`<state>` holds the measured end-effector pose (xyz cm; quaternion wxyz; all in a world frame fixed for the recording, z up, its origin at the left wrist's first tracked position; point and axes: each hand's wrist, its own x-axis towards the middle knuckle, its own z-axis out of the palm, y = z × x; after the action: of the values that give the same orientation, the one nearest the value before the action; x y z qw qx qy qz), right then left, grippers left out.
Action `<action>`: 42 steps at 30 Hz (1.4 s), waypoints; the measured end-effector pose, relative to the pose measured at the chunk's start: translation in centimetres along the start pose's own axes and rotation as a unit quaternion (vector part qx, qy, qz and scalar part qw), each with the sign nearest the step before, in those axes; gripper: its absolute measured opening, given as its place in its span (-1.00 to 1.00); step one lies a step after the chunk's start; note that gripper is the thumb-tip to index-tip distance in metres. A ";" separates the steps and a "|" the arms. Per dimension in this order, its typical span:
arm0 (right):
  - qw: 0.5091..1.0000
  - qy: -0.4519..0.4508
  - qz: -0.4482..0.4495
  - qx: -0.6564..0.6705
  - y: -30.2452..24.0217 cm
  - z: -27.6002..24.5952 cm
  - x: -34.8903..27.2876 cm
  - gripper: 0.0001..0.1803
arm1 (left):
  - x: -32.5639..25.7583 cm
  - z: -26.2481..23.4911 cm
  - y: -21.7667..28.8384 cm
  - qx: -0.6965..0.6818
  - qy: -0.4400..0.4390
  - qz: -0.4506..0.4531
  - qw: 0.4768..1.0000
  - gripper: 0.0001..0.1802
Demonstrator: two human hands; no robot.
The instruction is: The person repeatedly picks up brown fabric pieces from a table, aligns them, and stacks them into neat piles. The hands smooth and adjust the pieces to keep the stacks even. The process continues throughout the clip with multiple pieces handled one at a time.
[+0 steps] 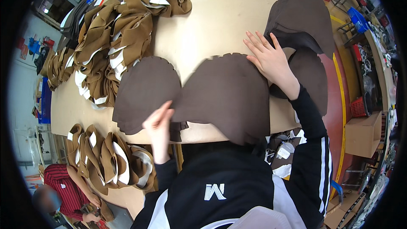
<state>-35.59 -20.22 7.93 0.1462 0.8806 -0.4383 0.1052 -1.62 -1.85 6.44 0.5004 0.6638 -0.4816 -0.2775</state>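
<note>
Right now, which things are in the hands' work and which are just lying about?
In hand:
- dark brown cut piece, flat on the table
- left hand pinching its middle
- right hand pressing flat on its right edge

Lying about:
- dark brown stack, right
- tan strap pile, far left
- tan strap row, near left
- cardboard box

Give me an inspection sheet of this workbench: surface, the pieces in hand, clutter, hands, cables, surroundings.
Surface: tan table, curved edge.
Job's things: two dark brown pieces, notched edges, lying flat and meeting at the middle.
Clutter: tan pile; tan strips; dark stack.
Hands: left hand pinches the pieces' junction; right hand presses flat, fingers spread.
Cables: nothing seen.
Surroundings: cardboard box, blue crate, another person lower left.
</note>
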 end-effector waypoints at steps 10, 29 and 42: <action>0.948 -0.074 -0.217 0.222 -10.1 -1.4 -5.9 -0.45 | 2.0 -6.6 -0.3 0.206 0.078 0.110 0.969 -0.62; 0.977 -0.096 -0.104 0.160 -3.2 -1.6 -2.9 -0.50 | 0.9 4.2 0.3 0.062 -0.082 -0.037 0.994 -0.51; 0.982 -0.045 -0.054 0.176 -4.8 0.3 -1.7 -0.09 | -0.1 3.8 -0.3 -0.068 -0.084 -0.144 0.984 -0.69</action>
<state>-32.70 -16.34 6.32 -0.0260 0.9190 -0.3704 0.1328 -4.82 -3.26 4.83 0.4570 0.6647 -0.4014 -0.4338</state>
